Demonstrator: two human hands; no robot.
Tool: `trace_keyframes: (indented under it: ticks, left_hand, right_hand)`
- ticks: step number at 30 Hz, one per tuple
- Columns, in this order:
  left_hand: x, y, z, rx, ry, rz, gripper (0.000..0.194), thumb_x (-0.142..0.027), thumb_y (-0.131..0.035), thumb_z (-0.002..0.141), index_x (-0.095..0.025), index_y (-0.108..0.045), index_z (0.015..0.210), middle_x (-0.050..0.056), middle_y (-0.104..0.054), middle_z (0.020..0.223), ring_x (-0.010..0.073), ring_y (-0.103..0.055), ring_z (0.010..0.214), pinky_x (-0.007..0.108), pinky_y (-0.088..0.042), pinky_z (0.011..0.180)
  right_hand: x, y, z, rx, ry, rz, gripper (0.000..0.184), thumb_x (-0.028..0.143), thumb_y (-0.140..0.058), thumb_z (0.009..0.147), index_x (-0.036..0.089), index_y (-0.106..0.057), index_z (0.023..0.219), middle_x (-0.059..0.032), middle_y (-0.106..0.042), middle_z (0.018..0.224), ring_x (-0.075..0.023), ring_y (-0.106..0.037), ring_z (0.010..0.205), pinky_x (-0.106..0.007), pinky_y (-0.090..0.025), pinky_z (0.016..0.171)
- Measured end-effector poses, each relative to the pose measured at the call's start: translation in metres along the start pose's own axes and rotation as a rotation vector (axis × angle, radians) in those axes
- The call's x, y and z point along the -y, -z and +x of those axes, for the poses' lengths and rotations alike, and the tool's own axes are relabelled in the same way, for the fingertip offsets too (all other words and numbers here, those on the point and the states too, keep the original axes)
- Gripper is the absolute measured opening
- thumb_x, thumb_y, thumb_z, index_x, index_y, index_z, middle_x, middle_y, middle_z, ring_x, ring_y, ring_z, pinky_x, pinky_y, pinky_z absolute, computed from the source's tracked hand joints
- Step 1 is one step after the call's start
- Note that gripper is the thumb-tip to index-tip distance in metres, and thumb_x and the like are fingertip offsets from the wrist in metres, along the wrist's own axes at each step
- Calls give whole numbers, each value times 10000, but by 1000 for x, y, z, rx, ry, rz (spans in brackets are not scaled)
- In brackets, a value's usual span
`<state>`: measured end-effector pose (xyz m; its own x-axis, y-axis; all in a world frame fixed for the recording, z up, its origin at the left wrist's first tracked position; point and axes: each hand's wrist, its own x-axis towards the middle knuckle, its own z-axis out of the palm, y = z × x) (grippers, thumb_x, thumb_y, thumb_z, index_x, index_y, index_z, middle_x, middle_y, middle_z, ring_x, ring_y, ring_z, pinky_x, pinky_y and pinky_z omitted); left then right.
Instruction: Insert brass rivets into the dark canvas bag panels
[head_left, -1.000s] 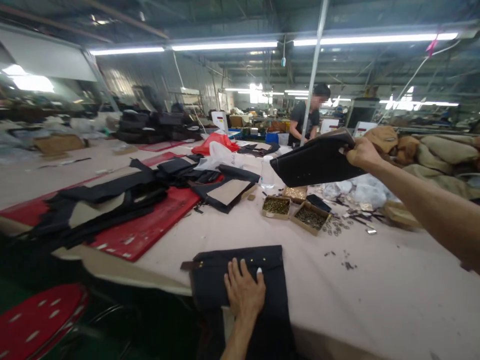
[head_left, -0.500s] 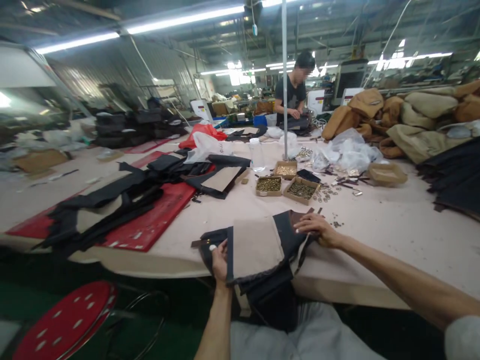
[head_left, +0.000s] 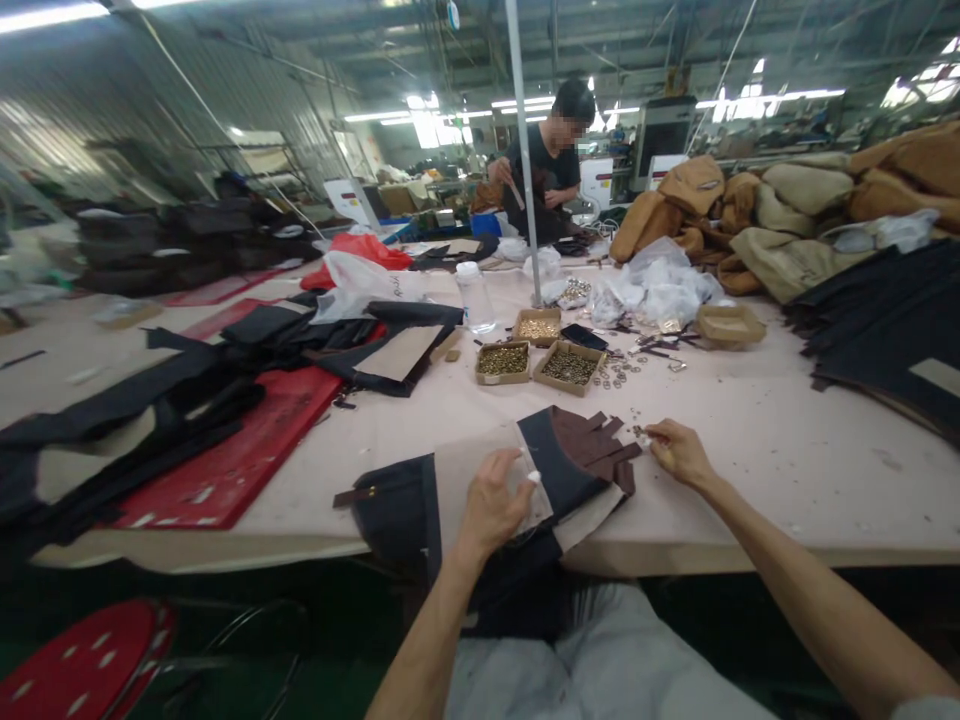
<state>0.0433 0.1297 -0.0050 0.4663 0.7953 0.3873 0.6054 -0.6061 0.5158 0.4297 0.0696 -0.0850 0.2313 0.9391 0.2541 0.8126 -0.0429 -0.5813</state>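
Pinkish worktable (head_left: 757, 470) in a big strip-lit workshop, and it's pretty crowded. Left hand (head_left: 495, 500) of mine is lying loose on the beige panel (head_left: 471, 452) of one dark fabric piece (head_left: 394, 500), fingers curled, not clenched, white tip on the thumb. That piece is right in front of me at the table edge, part of it hanging over toward my lap. Right hand (head_left: 679, 452) has its fingertips bunched down at some loose metal bits (head_left: 637, 430), just beyond the brown strips (head_left: 592, 450) fanned out at the piece's right end; can't tell if I've actually pinched one. Strips overlap, so no honest count.

Going outward: three small cardboard boxes (head_left: 503, 378) full of metal fittings, plus one shallow box (head_left: 731, 327) further right. One black phone (head_left: 584, 337), one clear bottle (head_left: 475, 298). Over on the left, dark cut panels (head_left: 97, 400) sprawl across a red board (head_left: 247, 450), with one red plastic bag (head_left: 367, 250) behind. Right side's hemmed in by a dark fabric stack (head_left: 885, 330) and a heap of tan bags (head_left: 694, 190). One metal pole (head_left: 520, 140) stands between me and one co-worker (head_left: 551, 150). One red stool (head_left: 82, 660), lower left.
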Motion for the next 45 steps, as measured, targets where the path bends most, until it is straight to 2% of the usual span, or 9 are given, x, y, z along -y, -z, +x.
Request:
trace_keyframes:
  ticks: [3, 6, 14, 21, 24, 28, 34, 39, 45]
  left_hand:
    - [-11, -42, -7, 143, -93, 5, 453, -300, -614, 940, -192, -569, 1377, 101, -547, 1477, 259, -455, 1405, 470, -358, 1208]
    - [-13, -62, -12, 195, -90, 78, 475, -323, -608, 952, -210, -562, 1411, 86, -487, 1545, 284, -356, 1481, 549, -258, 1253]
    - [-17, -58, 3, 143, -69, -23, 410, -232, -647, 876, -180, -635, 1283, 122, -598, 1381, 282, -525, 1304, 499, -423, 1160]
    - [-13, -68, -2, 77, -59, -51, 359, -155, -645, 846, -193, -662, 1203, 101, -613, 1302, 255, -535, 1248, 474, -459, 1117]
    - [-15, -68, -6, 100, -77, -12, 380, -181, -649, 869, -216, -656, 1247, 97, -584, 1334, 251, -519, 1265, 468, -450, 1124]
    - [-22, -72, -8, 119, -100, 41, 386, -192, -630, 892, -219, -653, 1277, 108, -547, 1386, 263, -482, 1313, 484, -421, 1146]
    - [-24, -80, -9, 106, -99, 67, 377, -221, -609, 926, -212, -651, 1301, 110, -542, 1402, 262, -460, 1331, 469, -390, 1173]
    - [-23, -80, -12, 95, -101, 78, 369, -244, -595, 944, -212, -649, 1307, 107, -542, 1410, 268, -446, 1345, 478, -364, 1192]
    - [-24, -79, -11, 108, -80, 81, 368, -240, -597, 939, -215, -650, 1302, 109, -540, 1409, 278, -443, 1347, 498, -371, 1180]
  right_hand:
    - [1, 6, 13, 72, -135, -73, 313, 258, -589, 830, 249, -777, 1080, -74, -734, 922, -258, -682, 834, -360, -557, 780]
    - [5, 7, 20, 80, -160, -109, 276, 292, -625, 818, 283, -792, 1037, -72, -745, 911, -282, -691, 858, -365, -547, 773]
    - [-15, -14, 33, 112, -68, -250, 233, 170, -576, 824, 230, -798, 857, -111, -772, 929, -291, -718, 911, -352, -514, 848]
    - [-34, -29, 29, 56, -31, -333, 201, 163, -557, 823, 264, -729, 803, -116, -732, 941, -285, -710, 872, -349, -485, 717]
    - [-21, -19, 27, 39, -63, -293, 168, 179, -539, 836, 240, -695, 837, -112, -725, 940, -275, -695, 888, -333, -469, 736]
    - [20, -4, 28, 46, -28, -91, 181, 239, -493, 886, 203, -670, 898, -86, -722, 879, -243, -665, 836, -314, -463, 759]
    - [77, -25, 23, 278, 219, 43, 129, 215, -543, 872, 207, -671, 867, -54, -715, 881, -210, -643, 819, -290, -459, 767]
    - [76, -47, 18, 366, 181, -85, 113, 146, -587, 837, 195, -689, 834, -56, -726, 858, -208, -652, 821, -282, -443, 767]
    - [68, -58, 20, 357, 142, -88, 101, 159, -617, 829, 194, -713, 829, -49, -740, 852, -202, -654, 807, -276, -441, 757]
